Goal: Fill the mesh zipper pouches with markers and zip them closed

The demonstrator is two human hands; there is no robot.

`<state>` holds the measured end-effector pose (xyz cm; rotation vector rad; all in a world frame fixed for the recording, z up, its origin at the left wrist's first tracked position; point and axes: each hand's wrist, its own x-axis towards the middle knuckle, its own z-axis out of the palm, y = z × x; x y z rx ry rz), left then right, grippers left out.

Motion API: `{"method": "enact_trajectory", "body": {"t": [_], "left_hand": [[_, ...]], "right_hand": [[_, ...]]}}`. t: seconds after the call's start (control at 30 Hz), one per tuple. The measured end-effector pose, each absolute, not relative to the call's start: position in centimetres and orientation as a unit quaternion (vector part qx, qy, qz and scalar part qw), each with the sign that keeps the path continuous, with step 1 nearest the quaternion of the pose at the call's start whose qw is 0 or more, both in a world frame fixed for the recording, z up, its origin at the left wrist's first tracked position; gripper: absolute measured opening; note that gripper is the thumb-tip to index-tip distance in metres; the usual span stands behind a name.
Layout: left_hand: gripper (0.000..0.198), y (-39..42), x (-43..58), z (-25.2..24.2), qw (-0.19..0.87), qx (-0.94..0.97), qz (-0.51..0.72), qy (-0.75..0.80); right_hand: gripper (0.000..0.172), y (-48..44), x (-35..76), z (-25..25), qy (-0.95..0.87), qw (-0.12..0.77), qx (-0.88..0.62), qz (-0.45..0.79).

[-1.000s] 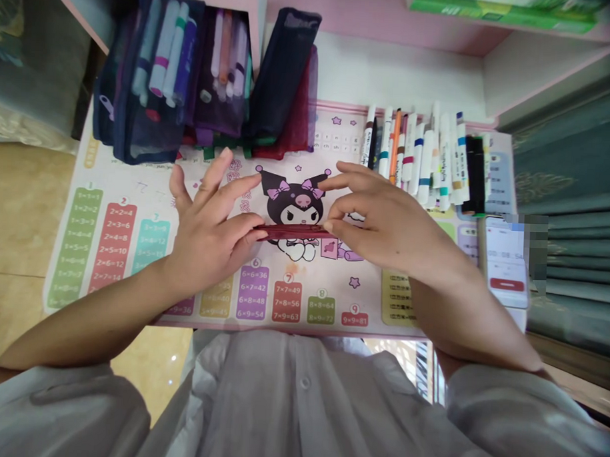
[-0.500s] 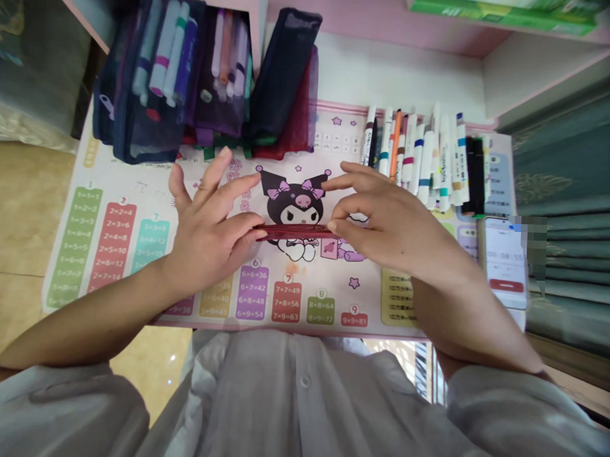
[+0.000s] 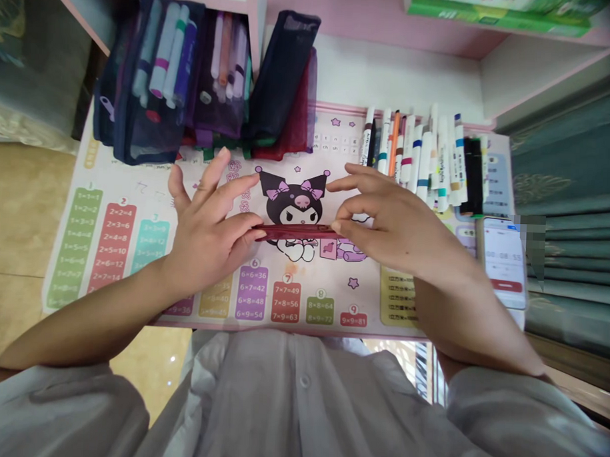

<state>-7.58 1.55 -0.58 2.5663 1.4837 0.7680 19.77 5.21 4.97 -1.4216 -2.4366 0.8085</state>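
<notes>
Left to right: my left hand (image 3: 207,235), at nine o'clock, pinches one end of a slim dark-red case (image 3: 299,233), its upper fingers fanned wide. The case sits at centre, over the printed desk mat (image 3: 146,186). My right hand (image 3: 390,225) grips the other end narrowly. A slipped fingertip could drop it, or knock the markers (image 3: 418,152) at one o'clock.
</notes>
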Motion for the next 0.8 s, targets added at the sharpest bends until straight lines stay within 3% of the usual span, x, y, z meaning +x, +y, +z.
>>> {"method": "enact_trajectory", "body": {"t": [0.13,0.4,0.8], "left_hand": [[0.026,1.5,-7.5,-0.6,0.029,0.836,0.265,0.480],[0.007,1.6,-7.7,-0.7,0.026,0.837,0.277,0.471],[0.007,1.6,-7.6,-0.7,0.025,0.834,0.287,0.471]], "right_hand": [[0.022,5.2,19.9,4.9,-0.826,0.101,-0.483,0.273],[0.023,5.0,20.3,5.1,-0.820,0.085,-0.498,0.270],[0.026,4.8,20.8,5.1,-0.816,0.084,-0.510,0.258]]}}
